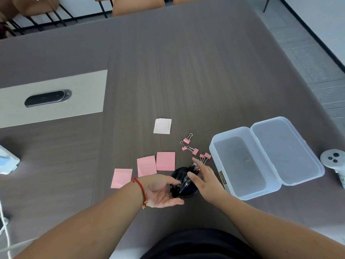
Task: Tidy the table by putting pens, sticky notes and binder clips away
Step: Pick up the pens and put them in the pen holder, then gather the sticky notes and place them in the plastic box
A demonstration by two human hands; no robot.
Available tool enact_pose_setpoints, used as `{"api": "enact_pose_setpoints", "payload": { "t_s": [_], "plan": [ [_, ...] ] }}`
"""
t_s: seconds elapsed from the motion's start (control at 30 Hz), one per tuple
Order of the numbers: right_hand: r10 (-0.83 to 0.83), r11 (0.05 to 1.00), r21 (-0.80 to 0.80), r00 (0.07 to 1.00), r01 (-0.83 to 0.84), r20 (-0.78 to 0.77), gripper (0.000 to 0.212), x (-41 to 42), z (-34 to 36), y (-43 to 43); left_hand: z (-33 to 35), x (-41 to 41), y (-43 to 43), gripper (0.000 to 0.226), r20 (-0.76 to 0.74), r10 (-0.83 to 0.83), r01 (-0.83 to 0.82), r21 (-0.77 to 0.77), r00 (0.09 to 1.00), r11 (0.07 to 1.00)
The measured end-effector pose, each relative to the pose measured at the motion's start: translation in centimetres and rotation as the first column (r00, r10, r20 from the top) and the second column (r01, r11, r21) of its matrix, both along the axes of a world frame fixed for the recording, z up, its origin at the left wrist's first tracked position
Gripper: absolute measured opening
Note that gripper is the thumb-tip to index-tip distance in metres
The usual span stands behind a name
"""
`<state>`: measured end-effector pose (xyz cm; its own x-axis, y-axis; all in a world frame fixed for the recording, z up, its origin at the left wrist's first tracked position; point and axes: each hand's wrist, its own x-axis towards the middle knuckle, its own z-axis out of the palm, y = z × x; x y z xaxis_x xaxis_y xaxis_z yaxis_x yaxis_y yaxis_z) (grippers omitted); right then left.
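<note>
A black round pen holder (188,192) stands on the table near me, with several black pens (184,181) sticking out of it. My left hand (160,191) is palm up against the holder's left side, its thumb resting on the pens. My right hand (205,176) reaches in from the right, fingers on the pens' tops. Three pink sticky notes (147,165) lie to the left of the holder, and a white note (162,126) lies farther back. Several pink binder clips (194,149) are scattered between the notes and a clear plastic box (240,195).
The clear box stands open at the right with its lid (285,148) folded back. A white device (334,159) stands at the right edge. A cable hatch (47,98) is set into the table at the left. Chairs (138,4) stand beyond the far edge.
</note>
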<state>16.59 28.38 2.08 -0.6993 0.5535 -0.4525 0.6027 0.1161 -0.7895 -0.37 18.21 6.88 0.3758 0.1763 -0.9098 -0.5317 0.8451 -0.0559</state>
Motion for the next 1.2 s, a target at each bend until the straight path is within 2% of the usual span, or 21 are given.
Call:
{"api": "enact_pose_setpoints", "payload": {
  "t_s": [0.1,0.17,0.23,0.3,0.37,0.43,0.47,0.5,0.53,0.57,0.6,0.63,0.7,0.73,0.8,0.87,0.93,1.07,1.1,1.17,1.2],
  "plan": [
    [-0.049,0.995,0.086,0.997,0.054,-0.063,0.058,-0.2,0.5,0.9,0.1,-0.5,-0.9,0.064,0.040,0.022,-0.023,0.004,0.999,1.000],
    [-0.126,0.985,0.103,0.982,0.141,-0.138,0.057,-1.0,2.0,1.8,0.0,-1.5,-1.8,0.083,0.008,0.019,-0.019,-0.002,1.000,1.000],
    [-0.207,0.971,0.081,0.963,0.223,-0.173,0.030,-2.5,4.6,2.8,0.0,-3.0,-2.7,0.083,-0.119,0.037,-0.040,-0.023,0.992,0.999],
    [-0.267,0.961,0.032,0.949,0.276,-0.165,0.028,-4.9,5.7,4.2,-0.5,-4.9,-3.7,0.066,-0.339,0.066,-0.091,-0.058,0.939,0.994],
    [-0.243,0.970,-0.004,0.970,0.243,0.006,0.030,-8.2,5.7,5.9,-1.9,-6.8,-4.9,0.044,-0.555,0.090,-0.158,-0.077,0.827,0.984],
    [-0.033,0.998,-0.038,0.972,0.042,0.232,0.020,-11.6,5.2,6.2,-3.8,-8.7,-6.1,0.022,-0.699,0.113,-0.232,-0.078,0.706,0.970],
    [0.140,0.990,-0.034,0.902,-0.138,0.409,0.012,-13.5,4.7,6.0,-4.5,-9.4,-6.5,0.023,-0.769,0.071,-0.231,-0.102,0.636,0.967],
    [0.253,0.953,0.012,0.818,-0.302,0.517,0.010,-14.6,4.1,5.5,-5.3,-10.0,-6.9,0.036,-0.833,-0.040,-0.187,-0.171,0.552,0.967],
    [0.304,0.932,-0.021,0.751,-0.361,0.586,0.016,-15.6,3.6,5.2,-5.9,-10.4,-7.4,0.049,-0.872,-0.221,-0.111,-0.295,0.437,0.949],
    [0.272,0.962,-0.137,0.773,-0.236,0.573,0.022,-16.5,3.3,4.6,-6.5,-10.6,-7.8,0.060,-0.864,-0.390,-0.051,-0.426,0.320,0.903],
    [0.295,0.955,-0.184,0.775,-0.231,0.559,0.025,-17.4,2.8,3.9,-7.0,-10.7,-8.3,0.068,-0.839,-0.480,-0.018,-0.501,0.257,0.865],
    [0.316,0.948,-0.149,0.768,-0.281,0.558,0.025,-17.5,2.5,3.0,-7.6,-10.8,-8.8,0.073,-0.831,-0.503,-0.015,-0.521,0.238,0.853],
    [0.376,0.893,-0.097,0.609,-0.439,0.698,0.025,-18.6,0.8,1.9,-8.9,-10.8,-10.0,0.070,-0.839,-0.479,-0.043,-0.505,0.257,0.862],
    [0.336,0.894,-0.061,0.573,-0.445,0.747,0.026,-19.0,-0.1,1.3,-9.3,-10.8,-10.4,0.066,-0.857,-0.446,-0.071,-0.478,0.257,0.876],
    [0.287,0.857,0.057,0.565,-0.513,0.773,0.032,-19.3,-1.9,0.6,-9.7,-10.8,-11.0,0.057,-0.888,-0.395,-0.118,-0.430,0.236,0.895],
    [0.303,0.796,0.047,0.464,-0.604,0.832,0.034,-19.4,-2.5,-0.1,-9.9,-11.0,-11.3,0.052,-0.895,-0.386,-0.127,-0.420,0.224,0.899],
    [0.267,0.780,0.098,0.470,-0.618,0.841,0.033,-19.2,-2.5,-0.3,-10.2,-11.3,-11.6,0.048,-0.888,-0.393,-0.114,-0.427,0.239,0.897],
    [0.229,0.838,0.101,0.513,-0.536,0.827,0.034,-19.2,-1.9,0.4,-10.8,-11.8,-12.3,0.039,-0.895,-0.347,-0.097,-0.386,0.279,0.918],
    [0.222,0.828,0.121,0.518,-0.548,0.826,0.034,-19.2,-1.8,1.0,-11.0,-12.0,-12.5,0.039,-0.897,-0.336,-0.089,-0.374,0.288,0.923],
    [0.124,0.831,0.256,0.613,-0.494,0.780,0.030,-19.3,-1.5,2.1,-11.3,-12.1,-13.0,0.039,-0.900,-0.320,-0.077,-0.356,0.297,0.931],
    [0.057,0.852,0.345,0.725,-0.393,0.686,0.028,-19.3,-1.2,2.6,-11.4,-12.1,-13.2,0.037,-0.908,-0.303,-0.084,-0.340,0.290,0.937]
  ]
}}
